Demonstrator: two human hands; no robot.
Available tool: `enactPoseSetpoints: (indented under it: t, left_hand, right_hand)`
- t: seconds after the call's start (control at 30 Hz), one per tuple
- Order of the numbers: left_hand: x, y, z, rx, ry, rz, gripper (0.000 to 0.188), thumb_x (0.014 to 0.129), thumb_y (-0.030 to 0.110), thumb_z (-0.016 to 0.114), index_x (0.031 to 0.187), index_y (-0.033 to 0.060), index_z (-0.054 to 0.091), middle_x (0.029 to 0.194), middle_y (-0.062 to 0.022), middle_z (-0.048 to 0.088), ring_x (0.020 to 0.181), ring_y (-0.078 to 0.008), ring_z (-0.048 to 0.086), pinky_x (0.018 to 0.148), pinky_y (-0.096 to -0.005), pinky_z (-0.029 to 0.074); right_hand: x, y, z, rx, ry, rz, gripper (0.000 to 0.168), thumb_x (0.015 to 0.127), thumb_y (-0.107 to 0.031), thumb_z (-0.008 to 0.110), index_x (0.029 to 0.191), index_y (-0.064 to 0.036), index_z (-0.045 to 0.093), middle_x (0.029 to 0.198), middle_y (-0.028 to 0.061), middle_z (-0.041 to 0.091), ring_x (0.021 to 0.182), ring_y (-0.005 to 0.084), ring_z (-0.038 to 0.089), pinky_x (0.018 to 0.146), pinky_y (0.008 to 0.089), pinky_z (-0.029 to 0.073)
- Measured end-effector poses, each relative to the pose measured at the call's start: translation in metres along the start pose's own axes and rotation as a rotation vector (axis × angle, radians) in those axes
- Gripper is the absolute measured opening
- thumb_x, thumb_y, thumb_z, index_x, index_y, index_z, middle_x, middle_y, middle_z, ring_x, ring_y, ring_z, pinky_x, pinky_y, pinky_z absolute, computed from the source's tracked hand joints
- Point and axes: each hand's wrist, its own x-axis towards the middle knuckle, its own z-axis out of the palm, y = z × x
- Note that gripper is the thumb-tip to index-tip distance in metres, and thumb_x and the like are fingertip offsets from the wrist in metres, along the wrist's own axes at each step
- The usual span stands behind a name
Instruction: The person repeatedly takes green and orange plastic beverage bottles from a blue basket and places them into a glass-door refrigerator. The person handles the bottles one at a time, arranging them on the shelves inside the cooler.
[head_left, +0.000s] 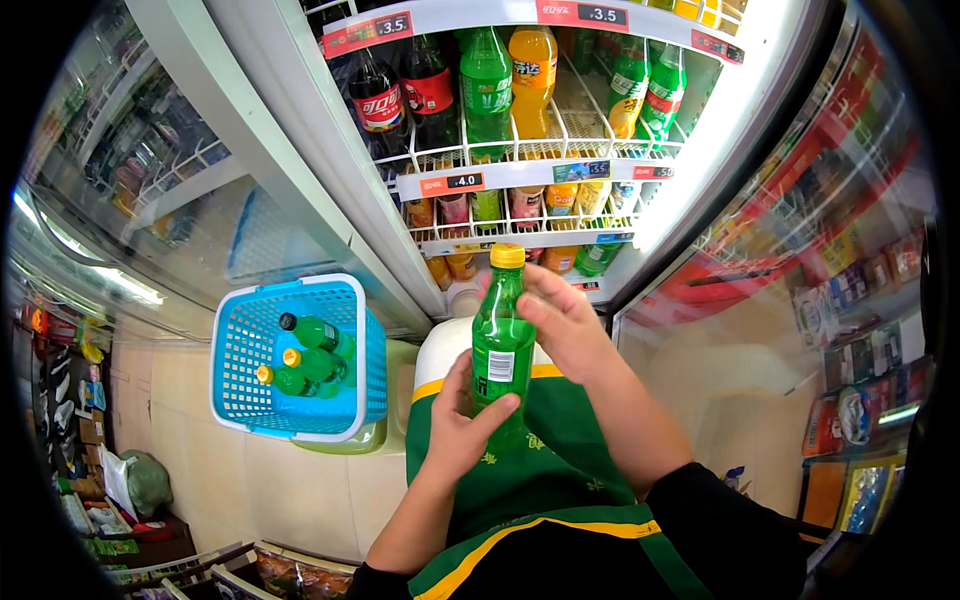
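Note:
A green plastic bottle (507, 322) with a yellow cap stands nearly upright before me, its barcode facing up at me. Around its lower body my left hand (466, 427) is closed, thumb across the front. My right hand (564, 319) grips the upper part from the right; its fingers pass partly behind the bottle, out of sight. To the left is a blue plastic basket (358, 375) with a white rim. In it lie several green bottles (319, 364), two with yellow caps and one with a black cap.
An open drinks cooler (517, 169) rises ahead, its wire shelves holding cola bottles (377, 97), an orange soda bottle (532, 79) and green bottles (664, 94). Glass doors flank it: a left door (285, 150) and a right door (720, 292). Store shelves (870, 360) stand at the far right.

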Motion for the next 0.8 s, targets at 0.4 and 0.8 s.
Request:
enactPoseSetpoints:
  t: [0.4, 0.8]
  left_hand:
    - [-0.014, -0.013, 0.0, 0.256, 0.216, 0.011, 0.072, 0.079, 0.01, 0.085, 0.137, 0.0013, 0.043, 0.119, -0.0092, 0.062, 0.103, -0.0152, 0.061, 0.089, -0.0298, 0.051]
    - [-0.01, -0.01, -0.001, 0.089, 0.145, -0.031, 0.072, 0.08, 0.005, 0.082, 0.139, -0.0003, 0.042, 0.117, -0.0072, 0.061, 0.101, -0.0135, 0.061, 0.084, -0.0268, 0.052]
  right_hand:
    - [-0.02, 0.019, 0.012, -0.192, 0.062, 0.049, 0.068, 0.092, -0.009, 0.071, 0.15, 0.002, 0.037, 0.122, 0.0052, 0.059, 0.107, 0.0113, 0.059, 0.091, 0.0278, 0.05]
    - [-0.022, 0.023, 0.011, -0.301, 0.125, 0.027, 0.075, 0.088, -0.017, 0.077, 0.149, 0.003, 0.038, 0.128, 0.0098, 0.058, 0.11, 0.0143, 0.06, 0.092, 0.0299, 0.051]
